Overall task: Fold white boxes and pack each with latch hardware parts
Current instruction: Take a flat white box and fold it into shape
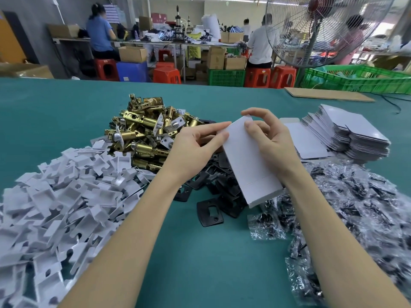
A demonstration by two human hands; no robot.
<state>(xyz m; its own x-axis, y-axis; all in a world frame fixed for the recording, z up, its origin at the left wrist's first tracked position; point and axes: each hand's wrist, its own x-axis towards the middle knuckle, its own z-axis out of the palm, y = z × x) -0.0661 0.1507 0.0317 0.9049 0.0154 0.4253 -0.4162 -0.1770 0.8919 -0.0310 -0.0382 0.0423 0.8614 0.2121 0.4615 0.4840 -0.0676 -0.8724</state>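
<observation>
From my remote station I see a folded white box [249, 161] held above the green table [200, 252], slanting from its far end between the two hands down to its near closed end over the black strike plates [210, 213]. My view shows the right hand [270, 141] on the box's right side: its thumb lies flat on the upper face, the index finger arches over the far top flap, and the other fingers curl behind the box, so this hand grips it. The left hand [195, 144] meets the box's far left edge with nearly straight fingers, the thumb and index tips touching the cardboard; whether they pinch it I cannot tell. Both forearms rise from the near edge and converge on the box. Left of the hands lies a heap of brass latches [142, 134], then white plastic inserts [60, 196]; bagged screws [347, 207] lie right, flat box blanks [347, 134] beyond.
</observation>
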